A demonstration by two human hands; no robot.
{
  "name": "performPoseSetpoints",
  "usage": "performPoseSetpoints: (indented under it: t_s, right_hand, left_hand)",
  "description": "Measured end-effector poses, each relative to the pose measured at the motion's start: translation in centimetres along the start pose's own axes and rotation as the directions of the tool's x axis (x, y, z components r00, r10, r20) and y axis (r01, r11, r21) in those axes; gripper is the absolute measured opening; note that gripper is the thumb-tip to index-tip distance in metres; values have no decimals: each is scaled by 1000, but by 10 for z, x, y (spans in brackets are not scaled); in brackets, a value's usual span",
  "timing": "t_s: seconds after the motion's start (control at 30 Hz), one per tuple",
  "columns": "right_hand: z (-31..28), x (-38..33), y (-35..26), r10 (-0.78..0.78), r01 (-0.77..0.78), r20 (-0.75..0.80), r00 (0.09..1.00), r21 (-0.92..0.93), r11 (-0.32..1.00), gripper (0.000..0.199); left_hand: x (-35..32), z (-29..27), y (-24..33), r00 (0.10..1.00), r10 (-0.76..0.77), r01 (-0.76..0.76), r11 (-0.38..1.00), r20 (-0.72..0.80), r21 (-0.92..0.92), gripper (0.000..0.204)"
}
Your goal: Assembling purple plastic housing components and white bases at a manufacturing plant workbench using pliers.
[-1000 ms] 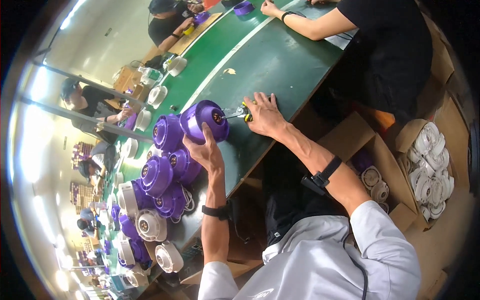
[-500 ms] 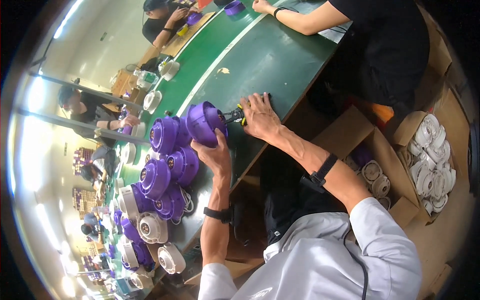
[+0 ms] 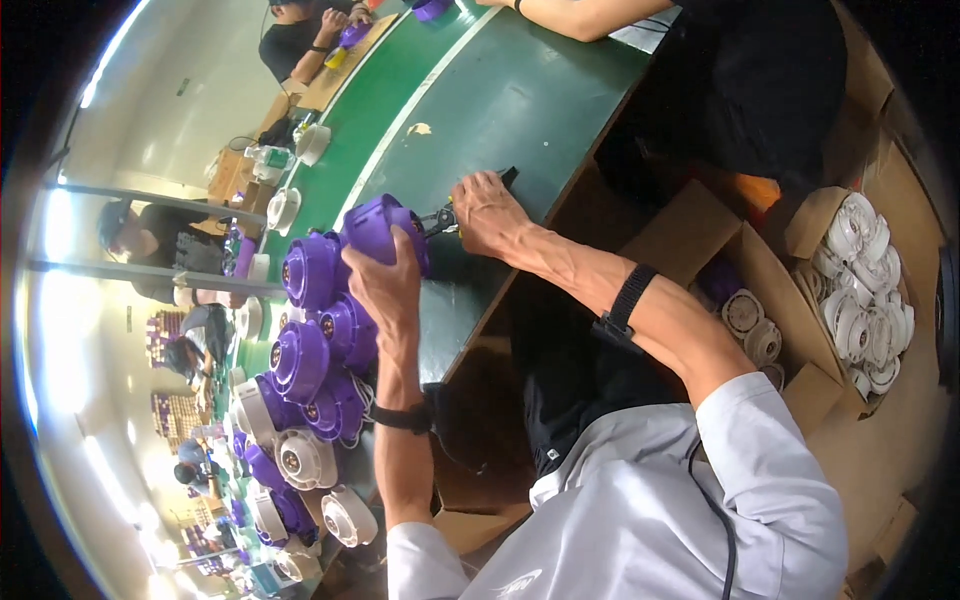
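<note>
My left hand (image 3: 385,290) is wrapped round a purple round plastic housing (image 3: 368,228), tilted with its open face towards the right. Its fingers on the far side are hidden. My right hand (image 3: 490,215) is closed on the handles of a pair of pliers (image 3: 437,220), and a little yellow shows at the grip. The dark metal jaws reach to the middle of the housing's open face; I cannot tell what they hold. Close beside my left hand, more purple housings (image 3: 299,360) and white housings (image 3: 305,458) stand crowded on the green table (image 3: 520,110).
Across a white line, a green belt (image 3: 325,180) carries white round parts (image 3: 284,211). Co-workers sit along its far side, and a person in black (image 3: 770,90) is at the right. Cardboard boxes (image 3: 780,280) on the floor at the right hold white round parts (image 3: 860,290).
My right hand's fingers, spread over the plier handles before, have now curled tightly round them. Both hands, the housing and the pliers appear slightly further left, as does the nearby scene.
</note>
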State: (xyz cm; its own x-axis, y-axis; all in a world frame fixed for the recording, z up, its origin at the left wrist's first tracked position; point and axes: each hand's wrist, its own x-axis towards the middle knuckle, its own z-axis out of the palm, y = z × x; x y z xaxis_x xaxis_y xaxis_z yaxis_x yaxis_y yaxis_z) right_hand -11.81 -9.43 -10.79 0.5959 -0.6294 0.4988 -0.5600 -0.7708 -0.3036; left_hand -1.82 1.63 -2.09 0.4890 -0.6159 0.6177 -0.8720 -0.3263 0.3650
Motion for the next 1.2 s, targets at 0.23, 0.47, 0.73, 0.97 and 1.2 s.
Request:
performPoseSetpoints:
  t_s: [0.23,0.47,0.73,0.97,1.2]
  right_hand:
    - [-4,-5,-6,-84,87,28,996,-91,992,24]
    - [0,-7,-3,-76,65,-113,991,-92,994,20]
    - [-9,-13,-7,-155,151,-49,987,-75,986,25]
    - [-19,-8,0,-45,27,138,989,124,992,42]
    - [-19,-7,-15,-27,23,100,995,39,999,41]
  left_hand:
    - [79,-4,28,802,-19,-172,950,597,260,53]
    - [101,-14,-4,748,-297,101,935,593,341,63]
    - [108,-15,-59,550,468,-287,884,692,-369,29]
    - [90,-23,-36,710,-303,353,934,636,52,48]
    - [20,-26,-21,980,-189,193,980,67,-54,69]
